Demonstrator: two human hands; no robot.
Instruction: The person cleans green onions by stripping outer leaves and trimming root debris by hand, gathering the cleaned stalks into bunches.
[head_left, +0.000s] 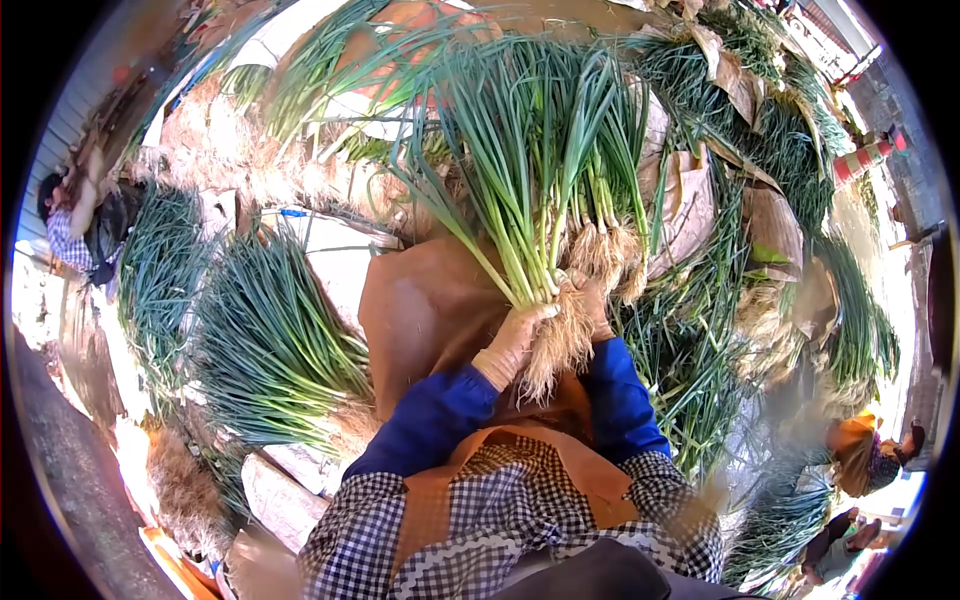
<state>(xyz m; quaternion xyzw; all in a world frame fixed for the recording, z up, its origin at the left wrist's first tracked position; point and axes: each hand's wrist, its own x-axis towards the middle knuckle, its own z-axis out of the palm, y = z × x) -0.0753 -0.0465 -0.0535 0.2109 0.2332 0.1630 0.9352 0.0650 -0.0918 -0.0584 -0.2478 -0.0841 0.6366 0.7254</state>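
A bunch of green onions (pixel 520 225) is in front of me, with its long leaves fanning away and its pale roots (pixel 556 350) hanging toward my apron. My left hand (pixel 518 340), in a light glove, is closed round the white base of the stalks. Close beside it, my right hand (pixel 592 302) is closed at the root end from the other side, its fingertips partly hidden by roots. Just beyond my hands lies a smaller cluster of green onions (pixel 603 200) with tangled roots. Brown cloth (pixel 420 310) covers my lap beneath the bunch.
A large pile of green onions (pixel 270 340) lies at my left, and loose green leaves (pixel 690 350) at my right. More root-ended bundles (pixel 250 140) lie ahead. One person (pixel 70 225) is at far left, another person (pixel 875 450) at far right.
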